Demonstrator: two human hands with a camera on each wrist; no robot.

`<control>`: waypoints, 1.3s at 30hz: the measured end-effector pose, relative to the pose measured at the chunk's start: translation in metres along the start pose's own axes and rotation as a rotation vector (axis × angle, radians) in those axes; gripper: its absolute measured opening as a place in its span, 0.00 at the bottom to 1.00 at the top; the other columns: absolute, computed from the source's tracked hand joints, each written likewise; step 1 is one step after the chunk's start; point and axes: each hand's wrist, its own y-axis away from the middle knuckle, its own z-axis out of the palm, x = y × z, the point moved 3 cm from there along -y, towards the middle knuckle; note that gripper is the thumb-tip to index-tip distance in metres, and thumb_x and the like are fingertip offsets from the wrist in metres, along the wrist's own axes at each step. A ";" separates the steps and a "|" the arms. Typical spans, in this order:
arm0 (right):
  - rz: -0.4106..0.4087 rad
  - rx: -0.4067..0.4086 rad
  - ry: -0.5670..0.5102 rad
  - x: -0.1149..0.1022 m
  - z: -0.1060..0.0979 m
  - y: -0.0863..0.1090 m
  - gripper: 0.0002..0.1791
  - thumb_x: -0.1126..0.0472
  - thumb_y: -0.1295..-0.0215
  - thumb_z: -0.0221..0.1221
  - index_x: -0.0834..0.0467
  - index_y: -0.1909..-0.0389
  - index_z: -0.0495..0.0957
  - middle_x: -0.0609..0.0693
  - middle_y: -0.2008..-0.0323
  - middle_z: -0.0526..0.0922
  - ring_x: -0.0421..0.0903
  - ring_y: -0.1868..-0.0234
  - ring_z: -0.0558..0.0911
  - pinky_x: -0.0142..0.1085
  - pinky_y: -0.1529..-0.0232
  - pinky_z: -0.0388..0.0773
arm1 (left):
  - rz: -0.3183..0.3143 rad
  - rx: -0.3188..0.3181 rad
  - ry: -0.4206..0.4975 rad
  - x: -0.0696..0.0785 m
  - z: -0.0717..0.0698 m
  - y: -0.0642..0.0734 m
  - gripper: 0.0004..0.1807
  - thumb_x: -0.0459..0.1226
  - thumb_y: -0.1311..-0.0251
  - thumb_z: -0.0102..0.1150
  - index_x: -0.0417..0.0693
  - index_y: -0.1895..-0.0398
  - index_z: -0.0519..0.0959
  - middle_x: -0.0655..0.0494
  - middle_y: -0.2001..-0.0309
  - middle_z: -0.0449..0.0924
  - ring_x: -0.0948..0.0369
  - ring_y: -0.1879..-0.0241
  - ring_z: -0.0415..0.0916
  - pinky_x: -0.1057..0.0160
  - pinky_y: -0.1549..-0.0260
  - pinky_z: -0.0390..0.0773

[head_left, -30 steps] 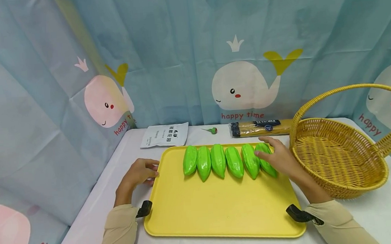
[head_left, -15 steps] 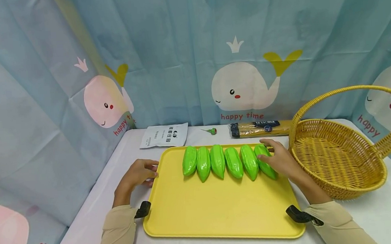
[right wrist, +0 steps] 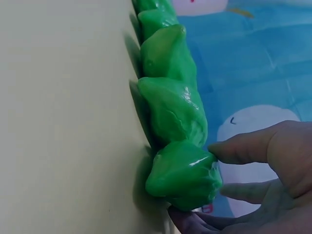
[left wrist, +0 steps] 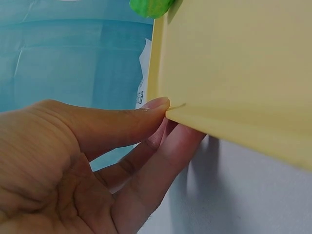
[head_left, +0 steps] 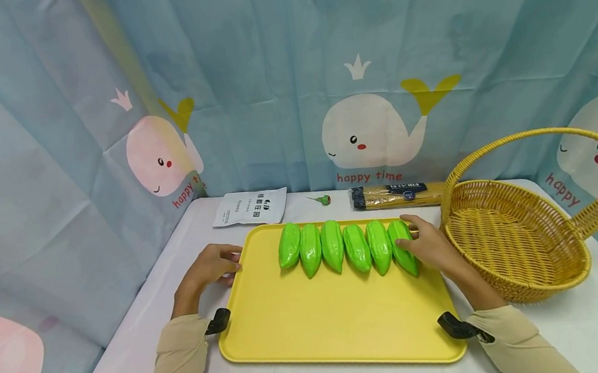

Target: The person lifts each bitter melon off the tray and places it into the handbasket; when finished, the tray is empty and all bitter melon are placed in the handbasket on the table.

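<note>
Shifted slightly left on the tray (head_left: 336,324), the rightmost green vegetable (head_left: 403,255) is pinched by the right hand (head_left: 432,247), left hand (head_left: 212,264) gripping the left rim (left wrist: 156,63), near half leaving room.

The rightmost green piece (head_left: 404,260) and its neighbouring piece (head_left: 379,247) have shifted slightly left.

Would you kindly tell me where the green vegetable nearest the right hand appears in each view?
Head: the green vegetable ends the row on the right, at the right hand.
Left wrist: not in the picture.
Right wrist: lower middle, within that hand's grasp.
Shared landmark: the yellow tray.
</note>
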 end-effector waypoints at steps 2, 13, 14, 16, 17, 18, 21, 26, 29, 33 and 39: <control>0.007 -0.002 0.022 0.000 0.000 0.001 0.41 0.60 0.24 0.61 0.66 0.17 0.53 0.79 0.28 0.64 0.75 0.29 0.70 0.62 0.39 0.78 | -0.007 0.000 0.001 0.000 0.000 0.000 0.27 0.28 0.34 0.66 0.33 0.32 0.77 0.40 0.49 0.80 0.57 0.69 0.80 0.61 0.68 0.87; -0.055 0.028 0.069 -0.013 -0.008 0.009 0.42 0.60 0.28 0.62 0.64 0.18 0.56 0.76 0.32 0.70 0.73 0.34 0.75 0.60 0.44 0.82 | 0.008 -0.002 0.016 -0.003 0.001 0.000 0.27 0.27 0.35 0.65 0.31 0.32 0.76 0.39 0.49 0.81 0.58 0.70 0.80 0.61 0.69 0.87; -0.064 0.031 0.068 -0.016 -0.009 0.011 0.42 0.60 0.29 0.62 0.64 0.18 0.56 0.76 0.32 0.70 0.73 0.35 0.76 0.59 0.46 0.83 | 0.010 -0.003 0.017 -0.003 0.001 0.000 0.27 0.28 0.35 0.66 0.31 0.32 0.76 0.39 0.49 0.81 0.58 0.70 0.80 0.61 0.69 0.86; -0.082 0.039 0.062 -0.021 -0.011 0.017 0.43 0.59 0.29 0.63 0.63 0.18 0.57 0.75 0.33 0.70 0.72 0.36 0.76 0.57 0.48 0.84 | 0.007 -0.001 0.015 -0.003 0.001 0.000 0.28 0.28 0.34 0.66 0.31 0.31 0.76 0.39 0.49 0.81 0.59 0.70 0.80 0.61 0.69 0.86; -0.086 0.040 0.058 -0.023 -0.013 0.020 0.43 0.59 0.29 0.63 0.63 0.18 0.57 0.75 0.33 0.69 0.72 0.36 0.76 0.56 0.49 0.84 | 0.006 0.000 0.016 -0.002 0.001 0.000 0.27 0.28 0.34 0.66 0.31 0.31 0.76 0.39 0.48 0.81 0.59 0.70 0.80 0.62 0.69 0.86; -0.094 0.045 0.048 -0.025 -0.014 0.024 0.43 0.58 0.29 0.63 0.62 0.18 0.57 0.74 0.33 0.69 0.71 0.37 0.76 0.55 0.50 0.84 | 0.009 -0.002 0.013 -0.002 0.001 0.000 0.28 0.28 0.34 0.66 0.30 0.31 0.76 0.38 0.48 0.81 0.59 0.70 0.80 0.62 0.70 0.86; -0.114 0.045 0.005 -0.029 -0.020 0.035 0.43 0.58 0.28 0.63 0.60 0.17 0.56 0.72 0.33 0.69 0.70 0.36 0.75 0.54 0.51 0.83 | 0.004 0.000 0.013 -0.002 0.001 0.000 0.27 0.28 0.34 0.66 0.31 0.31 0.77 0.39 0.49 0.81 0.59 0.70 0.80 0.62 0.69 0.86; -0.128 0.056 -0.034 -0.032 -0.037 0.054 0.43 0.56 0.27 0.64 0.56 0.16 0.56 0.69 0.33 0.69 0.67 0.36 0.75 0.50 0.51 0.82 | 0.015 0.000 0.014 -0.002 0.001 -0.001 0.27 0.28 0.34 0.65 0.31 0.32 0.77 0.40 0.49 0.81 0.58 0.71 0.80 0.63 0.70 0.85; -0.117 0.067 -0.026 -0.030 -0.048 0.065 0.44 0.54 0.27 0.65 0.55 0.16 0.56 0.69 0.31 0.68 0.68 0.35 0.73 0.51 0.50 0.82 | 0.022 -0.002 0.012 -0.002 0.001 0.000 0.27 0.27 0.34 0.65 0.31 0.32 0.77 0.39 0.49 0.81 0.59 0.72 0.80 0.63 0.71 0.85; -0.097 0.085 -0.006 -0.024 -0.064 0.078 0.44 0.52 0.26 0.64 0.54 0.15 0.55 0.69 0.29 0.66 0.68 0.33 0.71 0.53 0.48 0.81 | 0.024 0.001 0.012 -0.003 0.002 -0.001 0.27 0.27 0.35 0.66 0.31 0.32 0.77 0.39 0.49 0.81 0.59 0.72 0.79 0.62 0.71 0.85; -0.086 0.115 0.031 -0.009 -0.088 0.091 0.43 0.52 0.25 0.64 0.54 0.16 0.56 0.70 0.28 0.65 0.70 0.33 0.68 0.52 0.49 0.80 | 0.020 0.004 -0.002 -0.003 0.001 -0.001 0.27 0.29 0.34 0.66 0.32 0.32 0.77 0.40 0.50 0.80 0.59 0.71 0.80 0.62 0.70 0.86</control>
